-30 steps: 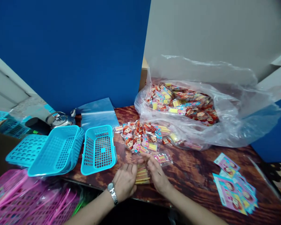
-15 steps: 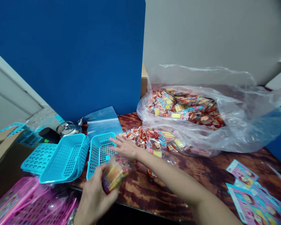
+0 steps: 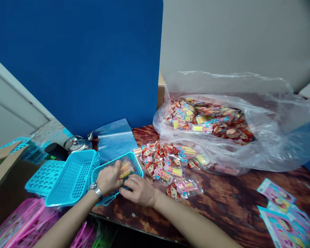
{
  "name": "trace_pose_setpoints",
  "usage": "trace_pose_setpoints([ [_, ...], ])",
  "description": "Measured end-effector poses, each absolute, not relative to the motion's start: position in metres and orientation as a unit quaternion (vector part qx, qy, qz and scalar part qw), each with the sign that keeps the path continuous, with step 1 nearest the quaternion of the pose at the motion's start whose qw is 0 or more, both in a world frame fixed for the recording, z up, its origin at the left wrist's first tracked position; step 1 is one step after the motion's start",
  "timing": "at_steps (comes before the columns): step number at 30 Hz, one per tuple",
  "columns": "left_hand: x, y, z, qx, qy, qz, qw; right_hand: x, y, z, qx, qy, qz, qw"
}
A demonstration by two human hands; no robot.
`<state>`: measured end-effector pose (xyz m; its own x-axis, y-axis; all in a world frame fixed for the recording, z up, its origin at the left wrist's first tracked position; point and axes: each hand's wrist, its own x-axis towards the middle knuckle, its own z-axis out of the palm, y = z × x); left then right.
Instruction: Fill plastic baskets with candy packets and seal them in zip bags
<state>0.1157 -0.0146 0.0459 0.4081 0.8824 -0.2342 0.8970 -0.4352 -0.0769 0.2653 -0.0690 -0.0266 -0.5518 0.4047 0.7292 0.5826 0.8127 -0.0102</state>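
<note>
My left hand (image 3: 107, 179) is closed around a small bundle of yellow and pink packets (image 3: 126, 169) and holds it inside a turquoise basket (image 3: 136, 164). My right hand (image 3: 139, 190) lies against the near rim of that basket, fingers curled on its edge. Just right of the basket lies a heap of cartoon-printed packets (image 3: 165, 160) on the wooden table (image 3: 222, 199). A watch shows on my left wrist.
A big clear plastic bag (image 3: 222, 124) full of the same packets sits at the back right. Stacked turquoise baskets (image 3: 69, 175) lie to the left, pink baskets (image 3: 18, 220) at bottom left. A zip bag (image 3: 116, 137), a metal kettle (image 3: 76, 144) and printed cards (image 3: 281, 213) are around.
My left hand has carried the bundle from in front of the table edge into the turquoise basket. My right hand pulled back from the basket's far side to its near rim.
</note>
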Motion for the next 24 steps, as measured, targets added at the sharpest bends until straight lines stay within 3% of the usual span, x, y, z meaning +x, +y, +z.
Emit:
trace_pose_setpoints([
  [13, 0.105, 0.023, 0.021, 0.878, 0.439, -0.155, 0.115, 0.272, -0.063, -0.022, -0.258, -0.881, -0.126, 0.377],
  [24, 0.116, -0.015, 0.012, 0.874, 0.468, -0.125, -0.046, 0.275, -0.063, -0.024, -0.25, -0.897, -0.112, 0.346],
])
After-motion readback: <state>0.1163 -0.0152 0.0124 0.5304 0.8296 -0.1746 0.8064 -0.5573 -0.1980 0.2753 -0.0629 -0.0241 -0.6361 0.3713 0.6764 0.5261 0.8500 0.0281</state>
